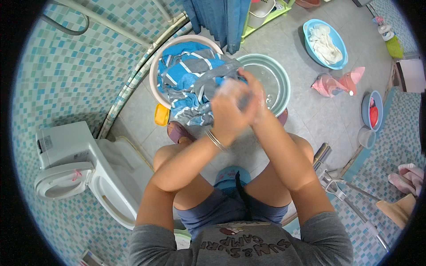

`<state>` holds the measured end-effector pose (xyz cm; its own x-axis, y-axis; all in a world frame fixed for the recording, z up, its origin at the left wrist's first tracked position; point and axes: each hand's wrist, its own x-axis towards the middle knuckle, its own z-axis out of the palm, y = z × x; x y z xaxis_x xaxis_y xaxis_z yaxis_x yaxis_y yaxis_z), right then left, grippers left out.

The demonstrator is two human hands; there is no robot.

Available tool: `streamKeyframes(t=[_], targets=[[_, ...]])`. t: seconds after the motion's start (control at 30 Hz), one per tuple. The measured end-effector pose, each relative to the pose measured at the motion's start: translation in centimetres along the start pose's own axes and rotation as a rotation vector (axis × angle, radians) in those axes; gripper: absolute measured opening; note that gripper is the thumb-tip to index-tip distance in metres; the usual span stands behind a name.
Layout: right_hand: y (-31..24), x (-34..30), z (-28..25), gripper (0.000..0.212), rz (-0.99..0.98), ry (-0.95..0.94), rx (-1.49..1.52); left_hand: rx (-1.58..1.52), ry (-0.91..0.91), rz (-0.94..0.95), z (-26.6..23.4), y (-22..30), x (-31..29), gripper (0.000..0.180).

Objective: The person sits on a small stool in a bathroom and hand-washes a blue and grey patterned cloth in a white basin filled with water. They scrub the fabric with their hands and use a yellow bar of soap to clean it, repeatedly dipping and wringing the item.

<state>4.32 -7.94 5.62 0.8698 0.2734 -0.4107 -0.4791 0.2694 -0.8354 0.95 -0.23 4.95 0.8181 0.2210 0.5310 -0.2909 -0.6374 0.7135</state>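
Observation:
Both my hands meet over the gap between two basins, closed around a bunched part of a blue, grey and white striped cloth (188, 73). My left hand (230, 106), with bangles at the wrist, is smeared by motion. My right hand (255, 95) presses against it from the other side, fingers curled. Most of the cloth is heaped in a pale pink basin (155, 91) and spills over its near rim. To the right, partly behind my right hand, is a pale green basin (285, 80) with clear water in it.
A yellow container (162, 115) sits beside the pink basin. At the far right are a blue basin (341, 44) with white cloth and a crumpled pink item (328, 84). A white toilet (111, 195) stands left, a mop (333, 181) right, and a blue curtain (217, 22) hangs ahead.

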Motion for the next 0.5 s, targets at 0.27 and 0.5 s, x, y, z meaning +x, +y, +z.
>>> streamKeyframes(t=[0.27,0.5], targets=[[2.2,1.3,1.0,0.022,0.163,0.047,0.329,-0.213,0.113,-0.557,0.3,-3.2,2.6,0.015],[2.7,2.2,-0.6,0.022,0.181,0.085,0.362,-0.035,-0.029,-0.014,0.5,-0.9,0.3,0.013]])
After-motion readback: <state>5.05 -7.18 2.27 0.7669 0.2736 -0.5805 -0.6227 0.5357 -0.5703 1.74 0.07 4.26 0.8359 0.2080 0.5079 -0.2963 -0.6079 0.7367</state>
